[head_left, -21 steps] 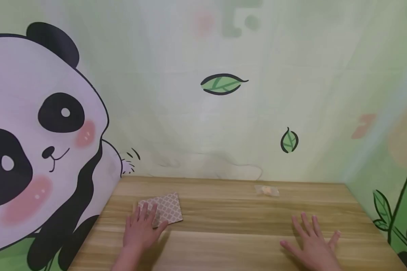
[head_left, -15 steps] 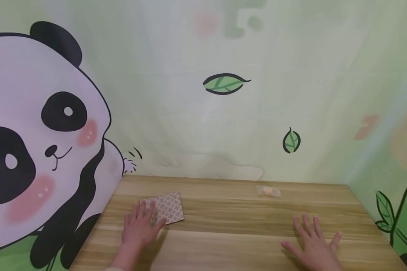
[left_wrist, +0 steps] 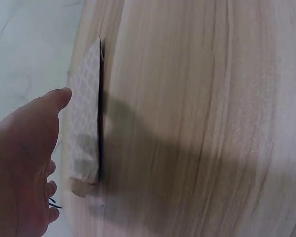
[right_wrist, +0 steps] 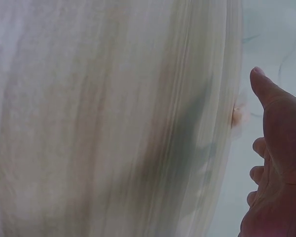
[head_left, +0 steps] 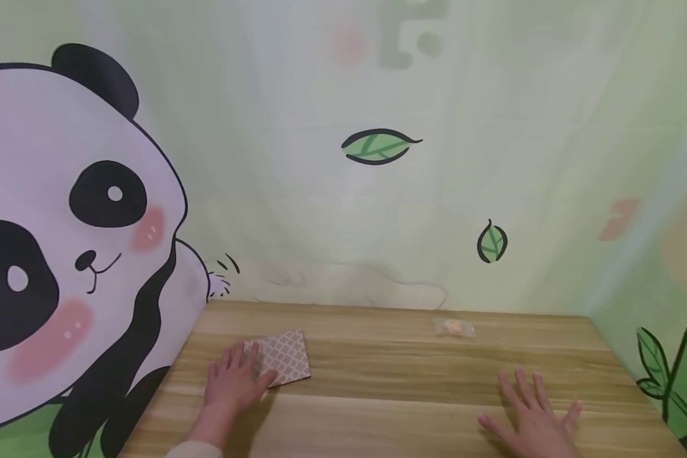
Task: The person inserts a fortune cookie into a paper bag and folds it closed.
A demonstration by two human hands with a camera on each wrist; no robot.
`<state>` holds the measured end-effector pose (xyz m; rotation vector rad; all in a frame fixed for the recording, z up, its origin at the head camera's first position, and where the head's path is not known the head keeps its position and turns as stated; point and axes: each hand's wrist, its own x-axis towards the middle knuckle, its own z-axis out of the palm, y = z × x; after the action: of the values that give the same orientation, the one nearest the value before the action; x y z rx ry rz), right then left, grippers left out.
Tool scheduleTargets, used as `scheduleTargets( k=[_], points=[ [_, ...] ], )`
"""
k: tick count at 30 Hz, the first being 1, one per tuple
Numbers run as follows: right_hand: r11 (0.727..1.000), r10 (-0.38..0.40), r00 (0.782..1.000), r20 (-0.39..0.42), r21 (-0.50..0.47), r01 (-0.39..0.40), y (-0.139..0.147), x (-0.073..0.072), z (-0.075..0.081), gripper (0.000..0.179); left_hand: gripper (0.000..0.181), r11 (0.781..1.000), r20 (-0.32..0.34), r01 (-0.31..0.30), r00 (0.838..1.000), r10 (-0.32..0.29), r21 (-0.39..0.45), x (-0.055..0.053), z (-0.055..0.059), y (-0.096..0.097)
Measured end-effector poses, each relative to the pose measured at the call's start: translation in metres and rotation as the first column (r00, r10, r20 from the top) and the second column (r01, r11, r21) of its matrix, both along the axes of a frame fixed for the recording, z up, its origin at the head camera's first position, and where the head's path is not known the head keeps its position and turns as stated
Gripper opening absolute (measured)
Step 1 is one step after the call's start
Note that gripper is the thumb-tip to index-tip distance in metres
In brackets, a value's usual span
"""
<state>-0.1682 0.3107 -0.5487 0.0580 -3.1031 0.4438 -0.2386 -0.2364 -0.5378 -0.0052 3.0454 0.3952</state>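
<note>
My left hand (head_left: 235, 383) is held over the near left part of a flat patterned piece (head_left: 286, 357), brownish pink with a pale lattice. Its fingers are spread and relaxed. In the left wrist view the patterned piece (left_wrist: 86, 113) shows a dark underside edge, and the hand (left_wrist: 24, 158) appears raised above the table. A small tan piece (left_wrist: 82, 187) sticks out at one end; I cannot tell what it is. My right hand (head_left: 535, 416), fingers spread, hovers over the table at the right, holding nothing. Its thumb and curved fingertips show in the right wrist view (right_wrist: 281, 158).
A small clear packet (head_left: 455, 327) with something orange inside lies near the back edge of the wooden table (head_left: 378, 375), ahead of the right hand. Behind stands a green cloth backdrop (head_left: 298, 191) with a printed panda (head_left: 109, 254) and leaves.
My left hand has drawn slightly left, uncovering more of the patterned piece. The right hand stays spread, with almost no movement. The head view has shifted a little.
</note>
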Motion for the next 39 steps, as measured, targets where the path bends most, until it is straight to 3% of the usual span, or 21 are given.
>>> scheduleTargets(
  k=[9, 19, 30, 34, 39],
  points=[
    [1.000, -0.015, 1.000, 0.016, -0.011, 0.015, 0.005, 0.007, 0.006, 0.105, 0.084, 0.999, 0.018, -0.003, 1.000, 0.002, 0.039, 0.001, -0.007, 0.000],
    [0.999, -0.023, 0.999, 0.048, -0.025, 0.024, 0.004, 0.007, 0.013, 0.109, 0.082, 1.000, 0.020, 0.004, 1.000, -0.004, 0.028, -0.006, -0.006, 0.002],
    [1.000, 0.007, 1.000, 0.006, -0.025, -0.007, 0.001, 0.011, 0.008, 0.106, 0.077, 1.000, 0.011, 0.008, 1.000, -0.008, 0.020, -0.008, -0.026, 0.012],
    [0.999, 0.026, 0.999, -0.030, -0.035, -0.027, -0.002, 0.010, 0.008, 0.103, 0.076, 0.999, -0.012, 0.032, 0.999, -0.032, 0.013, -0.007, -0.031, 0.012],
    [0.998, 0.042, 0.998, -0.043, -0.039, -0.044, -0.006, 0.007, 0.008, 0.101, 0.075, 0.995, -0.007, 0.101, 0.995, -0.101, -0.001, -0.005, -0.028, 0.011]
  ],
)
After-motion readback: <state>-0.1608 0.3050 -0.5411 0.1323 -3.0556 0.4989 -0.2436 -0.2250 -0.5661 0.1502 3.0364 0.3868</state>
